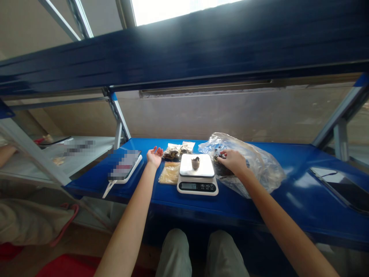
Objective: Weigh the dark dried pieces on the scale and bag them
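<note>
My left hand (155, 156) lies palm up on the blue shelf, fingers spread and holding nothing. Close to it are two small packets (172, 152) of dark and pale dried pieces, and a flat stack of clear bags with a yellowish look (169, 172). A white digital scale (197, 187) stands between my hands. On its pan sits a small brown cup (195, 164) with dark bits showing at the top. My right hand (235, 161) reaches into the mouth of a large clear plastic bag (263, 169), fingertips pinched at the dark dried pieces (221, 169) inside.
A phone on a white power bank or stand (134, 169), with a white cable, lies at the left. Another dark phone (340, 186) lies at the far right. An upper blue shelf beam (184, 54) spans overhead. Another person's arm (7, 154) shows at the left edge.
</note>
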